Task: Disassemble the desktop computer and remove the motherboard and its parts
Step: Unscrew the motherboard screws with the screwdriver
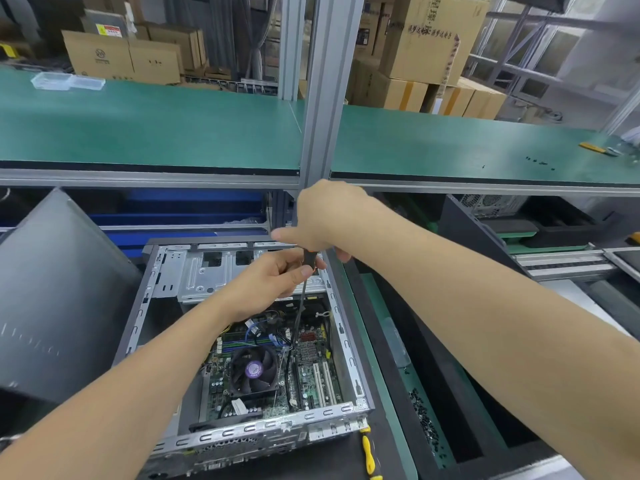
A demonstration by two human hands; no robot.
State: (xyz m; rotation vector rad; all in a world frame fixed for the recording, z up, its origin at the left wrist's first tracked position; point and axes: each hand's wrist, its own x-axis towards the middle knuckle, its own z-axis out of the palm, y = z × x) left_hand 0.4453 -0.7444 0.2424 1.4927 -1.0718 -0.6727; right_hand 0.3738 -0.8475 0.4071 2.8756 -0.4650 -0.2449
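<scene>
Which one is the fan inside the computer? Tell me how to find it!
Look into the open metal computer case lying below the two arms, at the green motherboard on its floor. The fan sits on the board's left half, nearer the person than the screwdriver tip. It is the only round black part, with curved blades and a purple sticker at its centre.

This is an electronics workshop or factory line. Aluminium framing (323, 98) carries a shelf (149, 126) covered in green mat. Stacked cardboard boxes (426, 39) stand behind it, loose screws (539, 162) lie on the mat, and an opened computer case (242, 341) sits on the table (388, 341) below, beside a roller conveyor (564, 263).
</scene>
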